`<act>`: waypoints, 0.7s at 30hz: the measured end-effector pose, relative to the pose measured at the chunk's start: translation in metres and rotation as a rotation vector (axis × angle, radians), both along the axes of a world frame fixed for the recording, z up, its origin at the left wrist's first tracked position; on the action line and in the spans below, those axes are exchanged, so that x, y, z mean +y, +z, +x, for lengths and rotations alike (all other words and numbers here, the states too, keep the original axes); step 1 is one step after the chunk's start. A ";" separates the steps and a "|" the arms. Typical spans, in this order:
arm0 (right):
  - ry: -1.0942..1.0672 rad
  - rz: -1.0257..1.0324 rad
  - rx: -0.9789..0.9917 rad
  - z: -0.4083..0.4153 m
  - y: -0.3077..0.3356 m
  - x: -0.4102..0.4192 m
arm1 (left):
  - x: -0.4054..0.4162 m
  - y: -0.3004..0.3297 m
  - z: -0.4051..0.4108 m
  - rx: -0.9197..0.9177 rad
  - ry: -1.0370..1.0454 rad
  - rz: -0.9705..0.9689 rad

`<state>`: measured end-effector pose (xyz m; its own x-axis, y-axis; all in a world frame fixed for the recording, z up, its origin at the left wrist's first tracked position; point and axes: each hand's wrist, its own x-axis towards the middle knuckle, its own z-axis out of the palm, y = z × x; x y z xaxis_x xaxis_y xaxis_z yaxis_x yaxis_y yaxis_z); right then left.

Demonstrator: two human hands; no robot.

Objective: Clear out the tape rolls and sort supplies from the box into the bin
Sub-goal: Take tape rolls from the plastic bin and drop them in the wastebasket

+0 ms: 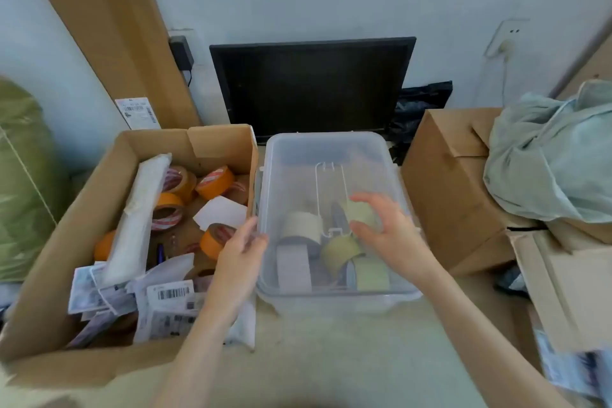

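In the clear plastic bin [331, 149], center of the scene, approx. five pale tape rolls already sit at the near end: a cream roll [303, 223], a grey one standing on edge [293, 270], a tan one [341, 250], a pale green one [371, 273], plus the roll in the right hand [384, 228]. That hand's fingers & thumb curl around a pale yellowish roll [359, 212], low over the bin's near-right part; looks like it's being set down, tho the frame is blurry there. A white wire rack [331, 175] also lies in the bin.

Left hand [243, 247] hovers w/ fingers straight & loosely apart, holding nothing, right at the gap between box and bin, near an orange roll [217, 238].

The cardboard box [109, 175], left of the bin & just beside it, is far from cleared. Still inside: approx. five or six orange/brown rolls, e.g. one at far right [215, 180], one mid-box [167, 205], one at the near left [104, 243]. Also a long white wrapped pkg [139, 215], a white card [222, 212], a pen [160, 253] & a pile of barcode labels & papers [165, 301] at the near end.

Est.: roughly halfway on tape, pale rolls moved, orange ones mostly left. Other supplies look untouched, so sorting seems barely begun. Both box & bin rest on the beige counter [331, 358].
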<state>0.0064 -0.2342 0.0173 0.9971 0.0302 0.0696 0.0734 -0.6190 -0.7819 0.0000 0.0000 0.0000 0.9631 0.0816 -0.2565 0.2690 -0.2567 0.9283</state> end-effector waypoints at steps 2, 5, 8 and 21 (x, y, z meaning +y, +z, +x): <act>0.060 -0.150 -0.019 -0.010 -0.011 0.004 | -0.003 -0.003 -0.006 0.004 0.009 0.057; 0.130 -0.361 0.013 -0.028 -0.035 0.014 | -0.006 -0.004 -0.016 -0.009 0.023 0.005; 0.145 -0.636 -0.103 -0.038 -0.047 0.018 | -0.007 0.001 -0.017 -0.017 0.063 -0.119; 0.077 -0.761 -0.325 -0.048 -0.037 0.027 | -0.001 0.033 -0.018 -0.263 0.222 -0.528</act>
<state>-0.0412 -0.2075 -0.0194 0.9241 0.2526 0.2870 0.2870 -0.9542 -0.0842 -0.0179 -0.0009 0.0326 0.9742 0.2136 -0.0732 0.0084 0.2895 0.9571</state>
